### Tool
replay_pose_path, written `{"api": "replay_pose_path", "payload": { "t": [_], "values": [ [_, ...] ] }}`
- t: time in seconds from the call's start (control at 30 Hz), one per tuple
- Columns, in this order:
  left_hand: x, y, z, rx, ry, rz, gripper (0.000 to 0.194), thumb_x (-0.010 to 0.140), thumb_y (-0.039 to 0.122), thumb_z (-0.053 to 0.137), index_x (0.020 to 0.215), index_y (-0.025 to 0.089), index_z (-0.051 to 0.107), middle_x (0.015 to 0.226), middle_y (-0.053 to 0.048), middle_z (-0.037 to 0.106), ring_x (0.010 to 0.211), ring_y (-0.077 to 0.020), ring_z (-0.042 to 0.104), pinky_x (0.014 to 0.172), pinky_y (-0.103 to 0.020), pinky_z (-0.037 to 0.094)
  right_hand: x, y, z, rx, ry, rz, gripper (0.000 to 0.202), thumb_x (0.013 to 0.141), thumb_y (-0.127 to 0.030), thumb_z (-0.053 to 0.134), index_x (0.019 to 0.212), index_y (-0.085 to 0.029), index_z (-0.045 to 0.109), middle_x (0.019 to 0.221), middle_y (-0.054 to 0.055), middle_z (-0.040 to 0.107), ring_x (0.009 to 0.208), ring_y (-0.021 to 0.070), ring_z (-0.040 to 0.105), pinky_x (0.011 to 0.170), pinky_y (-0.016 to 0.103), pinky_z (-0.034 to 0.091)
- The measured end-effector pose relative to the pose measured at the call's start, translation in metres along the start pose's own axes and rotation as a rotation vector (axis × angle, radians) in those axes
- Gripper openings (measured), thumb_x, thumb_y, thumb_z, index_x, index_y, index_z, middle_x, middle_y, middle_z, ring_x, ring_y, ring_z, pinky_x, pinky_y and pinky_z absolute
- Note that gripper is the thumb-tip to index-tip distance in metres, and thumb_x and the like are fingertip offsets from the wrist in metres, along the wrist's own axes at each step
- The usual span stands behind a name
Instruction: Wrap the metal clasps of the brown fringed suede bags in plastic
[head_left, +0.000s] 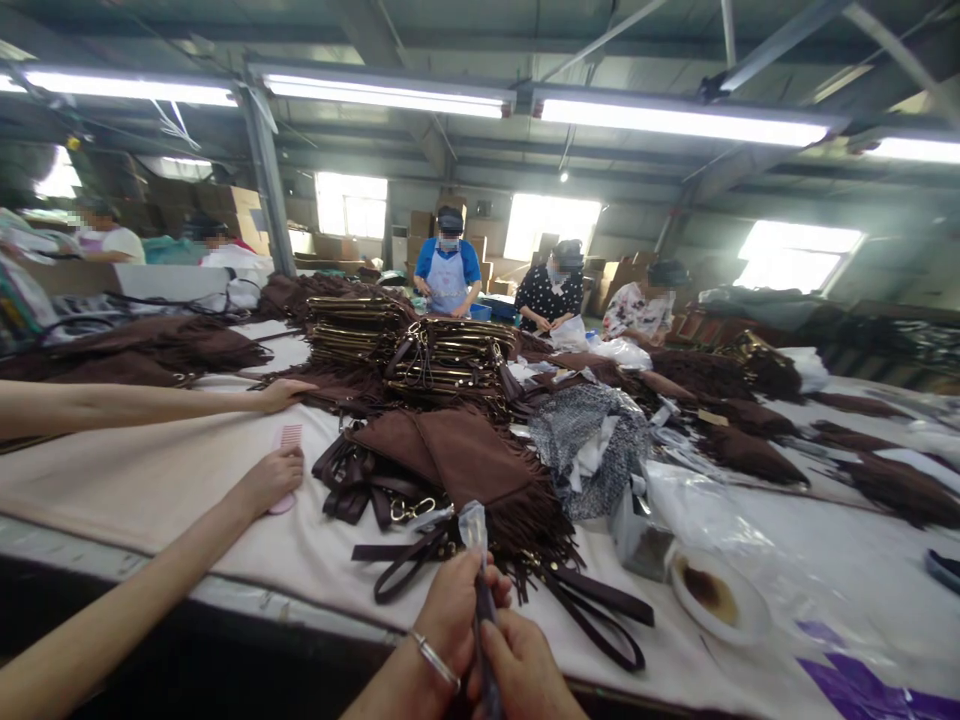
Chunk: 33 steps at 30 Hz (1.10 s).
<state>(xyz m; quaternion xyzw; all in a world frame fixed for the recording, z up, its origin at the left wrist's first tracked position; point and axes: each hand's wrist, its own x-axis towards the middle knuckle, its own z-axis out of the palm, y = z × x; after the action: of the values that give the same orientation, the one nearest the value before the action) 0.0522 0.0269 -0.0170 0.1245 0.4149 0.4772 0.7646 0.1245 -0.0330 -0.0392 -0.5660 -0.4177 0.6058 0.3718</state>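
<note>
My left hand [456, 598], with a silver bangle at the wrist, is wrapped round the upper part of a dark strap [484, 606]. Clear plastic [472, 526] covers the strap's top end and stands up above my fingers. Lower down, my right hand [521, 660] pinches the same strap between thumb and fingers. Just beyond lies a brown fringed bag [457, 455]. Dark wrist loops [600, 610] and a gold clasp [412, 508] lie around it on the cloth. The strap's lower end runs out of the picture.
A co-worker's hand [274, 478] at left holds a pink comb [290, 437]; their other hand [283, 394] rests near the bags. Stacked gold-edged bags [450, 355] rise behind. On the right are bubble wrap [592, 440] and a white bowl [750, 620] with brown residue.
</note>
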Motion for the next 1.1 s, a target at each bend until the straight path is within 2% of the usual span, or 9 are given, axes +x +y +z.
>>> {"api": "replay_pose_path", "payload": {
  "t": [0.1, 0.17, 0.33, 0.47, 0.53, 0.63, 0.87, 1.03, 1.1],
  "values": [
    [0.003, 0.005, 0.006, -0.007, -0.011, -0.016, 0.016, 0.087, 0.025, 0.052, 0.073, 0.018, 0.049, 0.049, 0.006, 0.045, 0.042, -0.0086, 0.05, 0.048, -0.02, 0.042, -0.007, -0.009, 0.0, 0.053, 0.023, 0.019, 0.054, 0.07, -0.071, 0.055, 0.076, -0.017, 0.048, 0.052, -0.001, 0.058, 0.034, 0.0104, 0.05, 0.037, 0.021, 0.039],
    [0.005, 0.009, 0.006, -0.008, -0.019, -0.016, 0.015, 0.087, 0.025, 0.052, 0.074, 0.019, 0.048, 0.05, 0.008, 0.043, 0.039, -0.0064, 0.045, 0.046, -0.018, 0.04, -0.016, -0.014, -0.004, 0.128, -0.023, 0.034, 0.052, 0.068, -0.066, 0.062, 0.079, -0.018, 0.049, 0.059, 0.0, 0.061, 0.039, 0.0106, 0.053, 0.04, 0.021, 0.04],
    [0.005, 0.014, 0.001, -0.017, -0.044, -0.026, 0.014, 0.088, 0.025, 0.05, 0.076, 0.018, 0.048, 0.052, 0.008, 0.042, 0.041, -0.0057, 0.044, 0.048, -0.019, 0.043, -0.044, 0.001, -0.02, 0.297, -0.323, 0.042, 0.061, 0.059, -0.06, 0.078, 0.093, -0.014, 0.059, 0.069, 0.001, 0.062, 0.053, 0.0087, 0.052, 0.051, 0.019, 0.036],
    [0.007, 0.013, -0.001, -0.018, -0.057, -0.042, 0.013, 0.089, 0.024, 0.049, 0.078, 0.018, 0.049, 0.052, 0.008, 0.041, 0.042, -0.0057, 0.044, 0.052, -0.021, 0.047, -0.06, 0.012, -0.03, 0.118, -0.428, 0.037, 0.05, 0.067, -0.061, 0.071, 0.071, -0.011, 0.065, 0.06, 0.0, 0.057, 0.052, 0.0073, 0.044, 0.051, 0.019, 0.031],
    [0.008, 0.013, 0.0, -0.017, -0.067, -0.052, 0.013, 0.089, 0.023, 0.048, 0.077, 0.018, 0.048, 0.052, 0.009, 0.04, 0.042, -0.0054, 0.043, 0.051, -0.021, 0.046, -0.065, 0.009, -0.032, -0.019, -0.405, 0.056, 0.047, 0.076, -0.056, 0.064, 0.06, -0.012, 0.064, 0.054, -0.001, 0.054, 0.048, 0.0068, 0.041, 0.048, 0.019, 0.028],
    [0.01, 0.014, 0.001, -0.008, -0.092, -0.082, 0.013, 0.088, 0.022, 0.049, 0.076, 0.018, 0.046, 0.053, 0.009, 0.038, 0.041, -0.0043, 0.04, 0.046, -0.017, 0.04, -0.07, 0.006, -0.034, -0.188, -0.339, 0.08, 0.04, 0.083, -0.045, 0.057, 0.061, -0.013, 0.064, 0.052, -0.001, 0.053, 0.045, 0.007, 0.041, 0.046, 0.019, 0.027],
    [0.008, 0.021, -0.012, 0.059, -0.125, -0.137, 0.012, 0.086, 0.024, 0.052, 0.077, 0.019, 0.047, 0.056, 0.009, 0.038, 0.037, -0.0015, 0.029, 0.037, -0.012, 0.028, -0.083, 0.018, -0.053, -0.456, -0.281, 0.011, 0.021, 0.081, -0.025, 0.053, 0.066, -0.015, 0.064, 0.057, -0.003, 0.057, 0.052, 0.0085, 0.044, 0.047, 0.019, 0.028],
    [0.006, 0.023, -0.021, 0.054, -0.119, -0.113, 0.012, 0.086, 0.024, 0.053, 0.076, 0.018, 0.048, 0.056, 0.009, 0.039, 0.037, -0.0016, 0.03, 0.037, -0.013, 0.027, -0.073, 0.0, -0.047, -0.375, -0.118, 0.088, 0.024, 0.082, -0.034, 0.054, 0.072, -0.015, 0.064, 0.062, 0.001, 0.063, 0.054, 0.0122, 0.053, 0.048, 0.021, 0.035],
    [0.006, 0.021, -0.019, 0.028, -0.11, -0.094, 0.013, 0.087, 0.025, 0.052, 0.077, 0.018, 0.047, 0.056, 0.008, 0.04, 0.038, -0.0021, 0.032, 0.039, -0.014, 0.03, -0.062, -0.008, -0.035, -0.268, -0.06, 0.025, 0.028, 0.082, -0.041, 0.056, 0.082, -0.015, 0.065, 0.073, 0.003, 0.067, 0.065, 0.0154, 0.059, 0.056, 0.023, 0.042]
  ]
}}
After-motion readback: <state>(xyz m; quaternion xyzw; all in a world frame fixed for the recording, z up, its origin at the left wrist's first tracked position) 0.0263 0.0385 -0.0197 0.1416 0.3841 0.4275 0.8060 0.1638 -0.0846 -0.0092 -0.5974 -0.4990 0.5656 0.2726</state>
